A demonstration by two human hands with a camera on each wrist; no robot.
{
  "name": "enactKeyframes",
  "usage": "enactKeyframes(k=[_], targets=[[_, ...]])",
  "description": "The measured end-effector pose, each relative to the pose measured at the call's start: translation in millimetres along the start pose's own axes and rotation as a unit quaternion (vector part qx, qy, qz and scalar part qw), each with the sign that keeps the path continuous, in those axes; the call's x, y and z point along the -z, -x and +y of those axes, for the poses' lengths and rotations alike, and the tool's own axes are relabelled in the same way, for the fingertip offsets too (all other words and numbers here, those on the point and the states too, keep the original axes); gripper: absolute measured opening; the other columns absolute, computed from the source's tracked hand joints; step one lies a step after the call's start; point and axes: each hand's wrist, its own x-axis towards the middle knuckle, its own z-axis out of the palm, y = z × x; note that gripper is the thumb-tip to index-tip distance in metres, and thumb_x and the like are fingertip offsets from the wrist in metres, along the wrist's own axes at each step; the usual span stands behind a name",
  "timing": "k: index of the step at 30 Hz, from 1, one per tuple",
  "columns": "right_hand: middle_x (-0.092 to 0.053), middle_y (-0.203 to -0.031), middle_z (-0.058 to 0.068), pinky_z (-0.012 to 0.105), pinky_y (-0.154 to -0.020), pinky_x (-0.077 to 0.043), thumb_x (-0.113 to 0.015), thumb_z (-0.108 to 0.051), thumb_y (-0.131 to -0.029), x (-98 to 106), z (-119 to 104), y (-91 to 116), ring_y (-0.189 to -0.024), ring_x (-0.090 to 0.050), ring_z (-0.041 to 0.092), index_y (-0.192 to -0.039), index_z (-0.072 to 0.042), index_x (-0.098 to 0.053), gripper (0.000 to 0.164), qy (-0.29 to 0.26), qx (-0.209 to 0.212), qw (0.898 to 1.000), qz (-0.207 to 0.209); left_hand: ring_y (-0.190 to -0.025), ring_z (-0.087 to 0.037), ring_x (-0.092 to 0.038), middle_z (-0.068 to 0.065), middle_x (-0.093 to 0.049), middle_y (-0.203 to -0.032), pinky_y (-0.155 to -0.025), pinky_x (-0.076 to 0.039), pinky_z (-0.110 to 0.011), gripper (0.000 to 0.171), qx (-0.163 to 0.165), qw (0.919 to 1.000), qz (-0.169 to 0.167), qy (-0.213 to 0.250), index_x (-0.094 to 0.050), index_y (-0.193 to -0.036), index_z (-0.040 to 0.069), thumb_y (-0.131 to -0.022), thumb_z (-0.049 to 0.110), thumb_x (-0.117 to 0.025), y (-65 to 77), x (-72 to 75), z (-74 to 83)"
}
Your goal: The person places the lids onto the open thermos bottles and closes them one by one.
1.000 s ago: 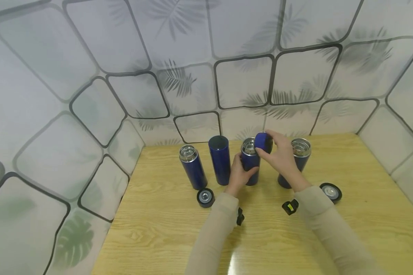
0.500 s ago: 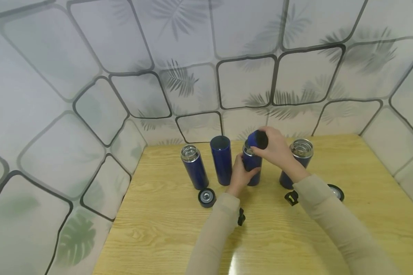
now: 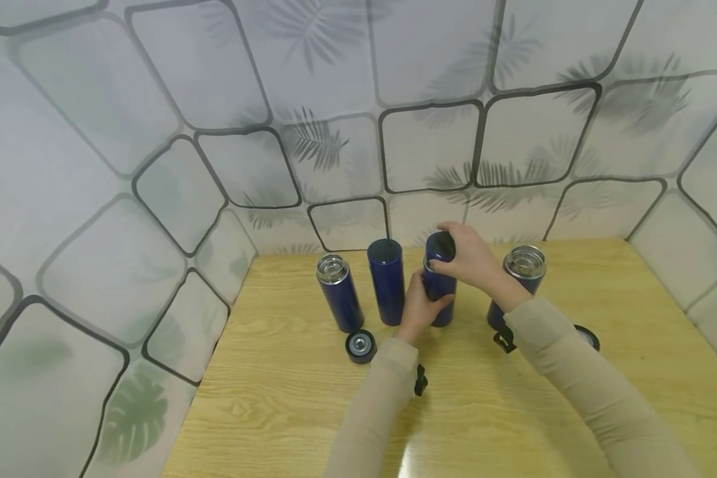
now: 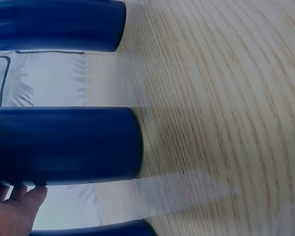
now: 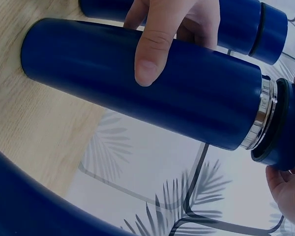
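Note:
My left hand grips the body of a dark blue thermos bottle that stands upright on the table. In the right wrist view its thumb lies along the side of the bottle. My right hand holds a blue screw lid by its rim. The lid sits at the bottle's mouth, slightly tilted, and a strip of the steel neck shows below it. To the left stands a lidded blue bottle; in the left wrist view only lower bottle bodies and a few fingers appear.
An uncapped bottle stands at the far left, with a lid lying inside-up before it. Right of my hands is another uncapped bottle; a second lid lies partly behind the right sleeve. A patterned wall backs the wooden table.
My right hand has moved left and turned the lid from sideways to top-up, bringing it onto the bottle's mouth. The left hand keeps its grip on the bottle.

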Motion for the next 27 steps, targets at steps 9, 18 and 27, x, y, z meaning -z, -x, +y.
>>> enactKeyframes(k=[9, 18, 27], targets=[[-0.043, -0.122, 0.023, 0.048, -0.085, -0.037, -0.069, -0.02, -0.073, -5, 2, -2, -0.107, -0.042, 0.036, -0.126, 0.005, -0.038, 0.067, -0.001, 0.007, 1.0, -0.009, -0.109, -0.018, -0.046, -0.011, -0.046, -0.12, -0.091, -0.038, -0.029, 0.067, 0.011, 0.9999, -0.006, 0.006, -0.033, -0.126, 0.004, -0.076, 0.029, -0.07, 0.9, 0.6, 1.3], [-0.042, -0.123, 0.025, 0.049, -0.088, -0.035, -0.069, -0.02, -0.075, -11, 5, 1, -0.11, -0.04, 0.037, -0.125, 0.007, -0.037, 0.066, -0.004, 0.003, 1.0, -0.02, -0.11, -0.019, -0.046, -0.011, -0.046, -0.121, -0.091, -0.038, -0.03, 0.065, 0.014, 0.9998, -0.01, 0.01, -0.034, -0.126, 0.003, -0.077, 0.027, -0.069, 2.4, 1.4, 2.4], [-0.032, -0.132, 0.024, 0.05, -0.095, -0.028, -0.065, -0.022, -0.078, -14, 14, 4, -0.119, -0.03, 0.038, -0.133, 0.005, -0.027, 0.072, -0.046, -0.004, 0.999, -0.022, -0.109, -0.021, -0.047, -0.013, -0.046, -0.12, -0.09, -0.039, -0.031, 0.065, 0.002, 1.0, -0.003, 0.005, -0.034, -0.125, 0.002, -0.076, 0.026, -0.07, 2.4, 1.3, 1.6]])
